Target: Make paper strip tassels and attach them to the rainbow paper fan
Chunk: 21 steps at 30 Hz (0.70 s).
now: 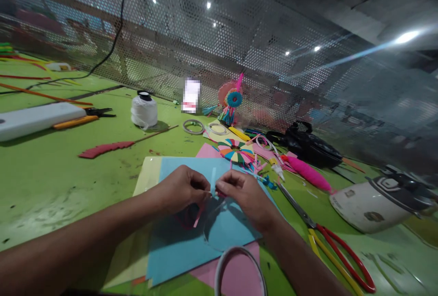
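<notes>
Over a stack of light blue paper, my two hands face each other with their fingertips close together. My left hand is closed in a pinch, and a narrow pink paper strip hangs beneath its fingers. My right hand pinches too, with a bit of dark pink paper at its fingertips. Between the two hands stands a light blue paper strip; which fingers hold it is hard to see. A thin, pale round outline shows on the paper below the hands.
Red-and-yellow scissors lie right, near a white container. A tape roll sits at the front. Behind are a striped paper rosette, a spool of white thread, pliers, a black bag and a perforated screen.
</notes>
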Tool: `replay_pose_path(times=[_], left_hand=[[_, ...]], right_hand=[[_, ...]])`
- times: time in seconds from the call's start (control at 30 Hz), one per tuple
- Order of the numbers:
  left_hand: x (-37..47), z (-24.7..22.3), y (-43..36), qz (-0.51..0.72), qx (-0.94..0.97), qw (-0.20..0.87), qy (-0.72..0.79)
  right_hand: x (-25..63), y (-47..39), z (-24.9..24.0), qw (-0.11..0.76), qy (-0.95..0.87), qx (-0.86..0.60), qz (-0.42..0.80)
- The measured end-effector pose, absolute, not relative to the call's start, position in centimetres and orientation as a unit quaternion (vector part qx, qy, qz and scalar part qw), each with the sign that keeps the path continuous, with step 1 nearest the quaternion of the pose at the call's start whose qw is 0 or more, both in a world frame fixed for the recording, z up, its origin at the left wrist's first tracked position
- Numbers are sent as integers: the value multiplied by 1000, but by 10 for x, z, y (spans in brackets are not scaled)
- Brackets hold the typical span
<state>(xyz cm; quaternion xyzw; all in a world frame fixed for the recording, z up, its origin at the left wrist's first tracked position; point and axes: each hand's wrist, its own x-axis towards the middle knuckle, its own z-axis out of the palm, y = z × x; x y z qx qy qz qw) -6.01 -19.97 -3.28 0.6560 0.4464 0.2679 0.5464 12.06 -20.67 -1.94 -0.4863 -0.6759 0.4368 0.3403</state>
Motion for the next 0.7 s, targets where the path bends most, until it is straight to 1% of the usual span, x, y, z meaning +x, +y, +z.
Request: replay_pose_path(times=[0.1, 0.13, 0.17, 0.23, 0.3, 0.37, 0.57, 0.7], left_hand=[[-64, -27, -198, 267, 620, 597, 434], [-66, -25, -197, 265, 613, 609, 429], [-67, -24, -197, 262, 606, 619, 426], [-68, -23, -196, 260, 596, 633, 420], [-69, -23, -196, 263, 592, 643, 408], [-69, -24, -196, 266, 591, 652, 394], [-69, -27, -198, 254, 601, 657, 377], [-66, -33, -198, 278, 583, 662, 381]], right_hand=[[131, -211, -7, 400, -771, -414, 273], [132, -214, -3, 401, -806, -375, 222], [133, -217, 1, 387, -839, -337, 183], [133, -222, 4, 329, -890, -285, 140], [132, -224, 4, 281, -916, -265, 110], [130, -224, 2, 256, -926, -261, 91], [127, -221, -1, 246, -927, -267, 95], [127, -220, -4, 233, -928, -272, 99]])
